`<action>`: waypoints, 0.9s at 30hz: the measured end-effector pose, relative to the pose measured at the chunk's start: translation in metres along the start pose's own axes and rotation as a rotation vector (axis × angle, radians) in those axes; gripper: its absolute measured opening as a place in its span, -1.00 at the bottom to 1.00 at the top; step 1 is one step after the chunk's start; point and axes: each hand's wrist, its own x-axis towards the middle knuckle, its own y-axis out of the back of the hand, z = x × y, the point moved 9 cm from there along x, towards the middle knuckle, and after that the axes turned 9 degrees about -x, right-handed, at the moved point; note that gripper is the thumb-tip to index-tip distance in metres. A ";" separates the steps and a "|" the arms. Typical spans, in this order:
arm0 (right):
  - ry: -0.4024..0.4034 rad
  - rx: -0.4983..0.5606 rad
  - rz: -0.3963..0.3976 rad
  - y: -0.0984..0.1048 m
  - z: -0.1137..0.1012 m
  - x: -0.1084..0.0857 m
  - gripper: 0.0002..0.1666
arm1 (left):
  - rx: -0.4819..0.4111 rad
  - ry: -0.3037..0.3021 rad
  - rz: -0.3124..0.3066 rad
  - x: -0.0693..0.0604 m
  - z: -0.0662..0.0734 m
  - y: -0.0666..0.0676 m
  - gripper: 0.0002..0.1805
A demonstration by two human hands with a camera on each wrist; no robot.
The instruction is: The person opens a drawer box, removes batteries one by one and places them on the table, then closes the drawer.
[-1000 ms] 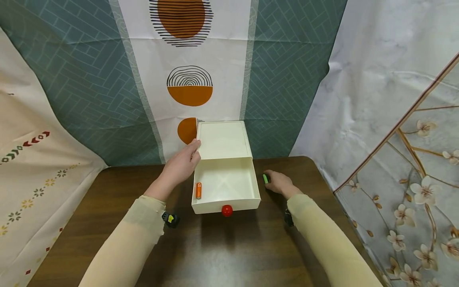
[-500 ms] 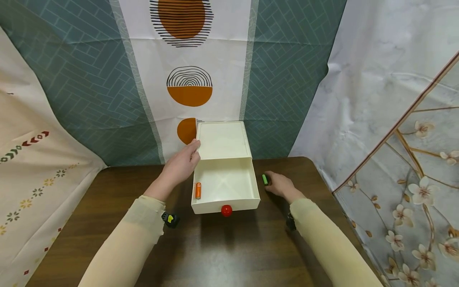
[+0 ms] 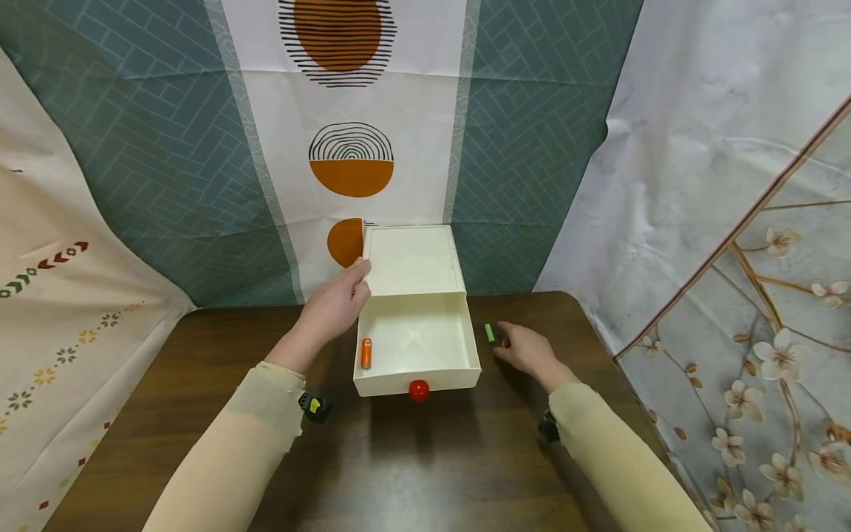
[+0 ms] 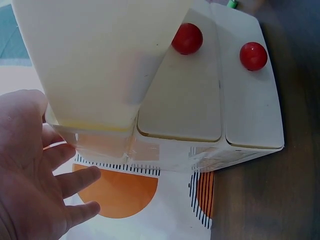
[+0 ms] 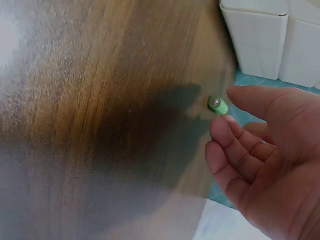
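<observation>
So, over on the left, a person's left hand (image 3: 332, 301) rests at the side of a boxy white chest (image 3: 415, 260) that looks like plastic. Its fingers are spread apart, with the thumb and first finger up by the corner. I can't tell how hard they press.

Next comes the top white drawer (image 3: 425, 347), sticking out toward the person. A small orange tube-shaped battery (image 3: 366, 354) lies inside it, by the left wall. A shiny round red knob (image 3: 419, 391) sits on the drawer's front. From the left wrist, two lower drawers show too, both pushed in, each with a red knob of its own.

Past the drawer's right wall, a little bright green tube-shaped battery (image 3: 490, 333) lies on the dark brown wooden table (image 3: 425, 462). It points away from the person, with its far end leaning a bit left.

Last is the right hand (image 3: 530, 350), the nearer one. Its thumb and fingers are apart, with nothing held between them. The green battery is just to the left of their tips, in front of the gap.
</observation>
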 end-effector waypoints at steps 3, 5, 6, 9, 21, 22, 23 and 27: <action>-0.030 -0.014 0.017 0.017 -0.014 -0.014 -0.25 | -0.002 0.000 0.001 0.000 -0.001 0.000 -0.30; -0.033 -0.031 0.036 0.021 -0.017 -0.018 -0.25 | -0.006 -0.003 0.002 0.000 -0.001 -0.001 -0.30; -0.033 -0.036 0.045 0.023 -0.018 -0.020 -0.25 | -0.008 -0.006 0.003 0.000 0.000 -0.001 -0.30; -0.030 -0.045 0.069 0.029 -0.020 -0.026 -0.26 | -0.008 -0.010 0.005 0.000 0.000 -0.001 -0.30; 0.018 -0.015 0.198 0.066 -0.044 -0.054 -0.30 | -0.006 0.000 0.004 -0.001 0.000 0.000 -0.30; 0.020 -0.011 0.206 0.068 -0.046 -0.056 -0.31 | -0.007 0.001 0.003 -0.001 0.000 0.000 -0.30; 0.023 -0.005 0.214 0.070 -0.048 -0.058 -0.31 | -0.006 0.001 0.002 -0.001 0.000 0.000 -0.30; 0.037 0.002 0.239 0.079 -0.057 -0.064 -0.34 | -0.006 0.003 0.002 0.000 0.000 -0.001 -0.30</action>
